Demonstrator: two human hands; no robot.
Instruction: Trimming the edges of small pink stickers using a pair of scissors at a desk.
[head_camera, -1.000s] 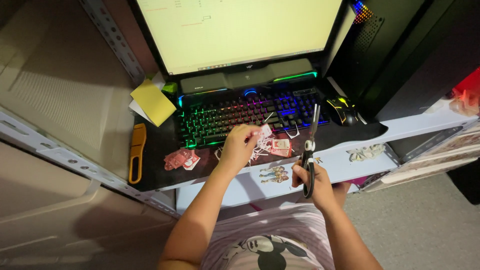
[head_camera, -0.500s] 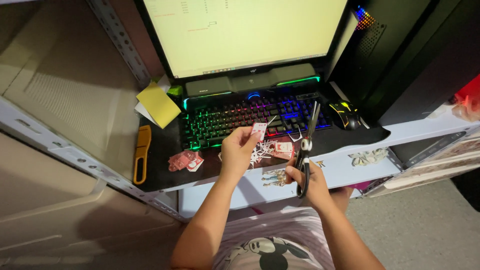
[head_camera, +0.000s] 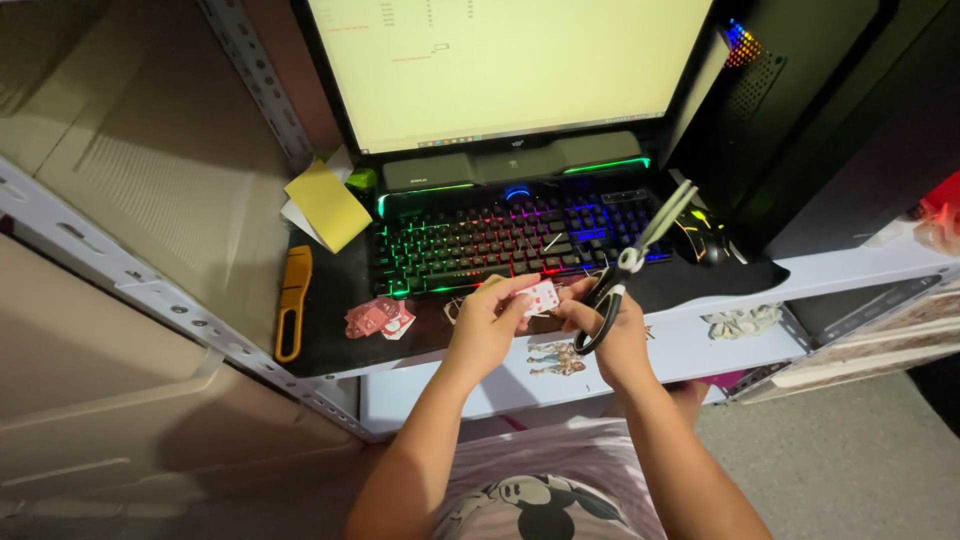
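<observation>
From the head camera I see my left hand (head_camera: 487, 325) pinching a small paper card (head_camera: 541, 296) between thumb and fingertips, just above the front edge of the tabletop (head_camera: 330, 340). The card is white with pink and red printing, roughly rectangular, held flat and tilted a little toward me; its finer detail is too small to make out. My right hand (head_camera: 605, 330) is closed around the black handles of a pair of scissors (head_camera: 635, 260), whose pale blades stand parted and point up and away, over the right end of the keyboard (head_camera: 500, 240). The two hands are nearly touching, with the card between them.

The keyboard glows in rainbow colours at the middle of the dark tabletop, below a bright monitor (head_camera: 505, 65). A black mouse (head_camera: 700, 238) sits just beside the keyboard's right end. Toward the left front of the tabletop lie a few pink paper cutouts (head_camera: 378, 318), and further left an orange utility knife (head_camera: 293, 300) lies along the left edge. A yellow notepad (head_camera: 327, 204) rests near the back left corner. More small figure cutouts (head_camera: 556, 358) lie on the white shelf (head_camera: 700, 350) below my hands.
</observation>
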